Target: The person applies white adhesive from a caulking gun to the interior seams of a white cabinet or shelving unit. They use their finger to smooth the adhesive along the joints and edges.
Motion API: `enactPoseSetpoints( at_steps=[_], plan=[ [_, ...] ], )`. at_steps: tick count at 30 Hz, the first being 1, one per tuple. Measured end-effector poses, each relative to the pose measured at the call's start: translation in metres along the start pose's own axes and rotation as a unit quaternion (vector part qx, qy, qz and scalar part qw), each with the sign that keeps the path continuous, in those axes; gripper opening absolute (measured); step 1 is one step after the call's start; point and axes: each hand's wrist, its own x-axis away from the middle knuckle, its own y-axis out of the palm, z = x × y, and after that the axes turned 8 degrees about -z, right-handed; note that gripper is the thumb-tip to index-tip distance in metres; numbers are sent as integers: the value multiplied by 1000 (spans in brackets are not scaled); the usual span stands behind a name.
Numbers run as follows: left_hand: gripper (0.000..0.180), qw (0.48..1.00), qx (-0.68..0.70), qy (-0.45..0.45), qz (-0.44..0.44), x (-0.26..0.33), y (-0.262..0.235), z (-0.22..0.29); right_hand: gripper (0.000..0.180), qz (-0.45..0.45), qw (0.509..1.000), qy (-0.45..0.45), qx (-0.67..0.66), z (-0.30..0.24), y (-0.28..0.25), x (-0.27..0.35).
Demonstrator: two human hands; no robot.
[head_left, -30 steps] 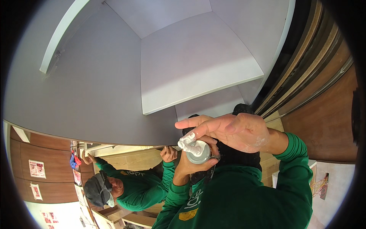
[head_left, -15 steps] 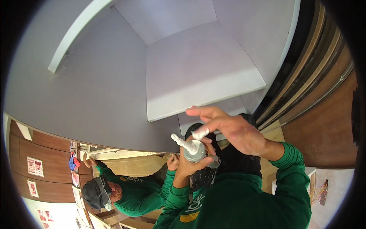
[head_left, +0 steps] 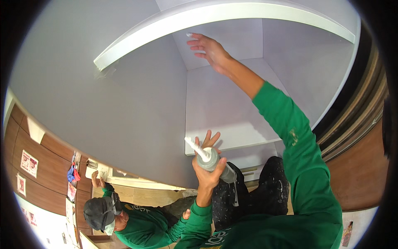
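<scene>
A grey caulking gun (head_left: 228,174) with a white, sealant-smeared nozzle (head_left: 197,148) rests in my left hand (head_left: 205,176). The thumb lies along its front end and the fingers extend behind it. The nozzle points up and to the left, in front of the lower shelf board. My right arm stretches far up into the cabinet, and the right hand (head_left: 213,52) has its fingers apart below the upper white shelf (head_left: 224,12). A white dab of paste (head_left: 189,35) sits on one of its fingertips. No contact between that fingertip and the cabinet can be made out.
The grey cabinet side panel (head_left: 137,108) fills the left. Below is a lower shelf board (head_left: 232,112). A co-worker in a green top and dark cap (head_left: 99,211) is at lower left. Dark, brown-edged panels (head_left: 352,124) stand at right.
My right hand has left the gun's nozzle and risen to the upper shelf, carrying white paste on a fingertip. The view has shifted so more of the upper shelf shows.
</scene>
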Motion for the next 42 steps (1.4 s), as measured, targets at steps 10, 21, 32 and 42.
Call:
enactPoseSetpoints(
  at_steps=[10,21,32,42],
  plan=[
    [83,995,53,-42,72,23,19,-59,57,107,992,-18,57,68,-32,-150],
    [39,981,-184,-65,21,14,17,-55,55,101,995,12,17,105,-77,-193],
    [37,983,-158,-85,41,18,19,-58,53,91,995,27,1,118,-88,-199],
    [37,977,-199,-60,39,14,17,-58,52,91,995,32,-1,118,-94,-204]
  ],
)
